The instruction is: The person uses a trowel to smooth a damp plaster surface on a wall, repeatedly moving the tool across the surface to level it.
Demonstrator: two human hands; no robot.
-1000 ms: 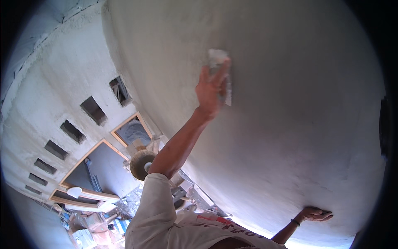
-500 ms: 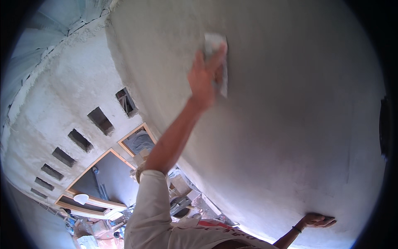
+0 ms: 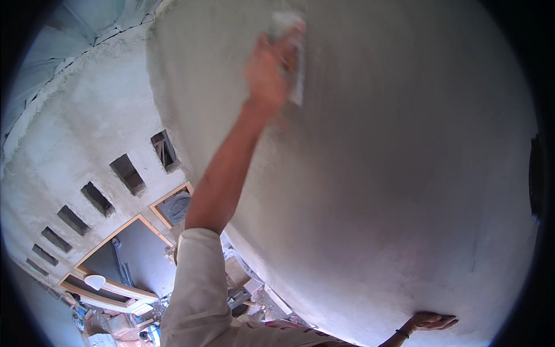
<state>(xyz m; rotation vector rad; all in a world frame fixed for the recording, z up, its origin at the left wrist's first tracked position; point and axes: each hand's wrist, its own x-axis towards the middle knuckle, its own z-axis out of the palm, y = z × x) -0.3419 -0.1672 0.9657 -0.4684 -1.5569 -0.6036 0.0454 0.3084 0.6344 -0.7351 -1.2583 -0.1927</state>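
Observation:
My left hand [image 3: 269, 69] reaches up along a wide grey plastered wall [image 3: 370, 144], its fingers closed around a plastering trowel [image 3: 299, 92]. The trowel's pale, narrow blade lies against the wall; hand and blade are both smeared by motion. Down at the lower right, my right hand [image 3: 432, 321] is beside the lower part of the same wall, a dark band at its wrist. Its fingers stretch out to the right, and I see no tool in it. Whether it presses on the wall, I cannot tell.
At the left, a paler wall [image 3: 98, 133] has a row of rectangular openings [image 3: 127, 173]. Below them are wood-framed openings [image 3: 130, 254]. Boards and mixed clutter [image 3: 118, 324] lie on the floor at lower left. A dark object [image 3: 535, 179] shows at the right edge.
My left hand has slid the trowel upward and a little left over the wall. The right hand sits slightly lower and further left in the picture. The background has shifted left.

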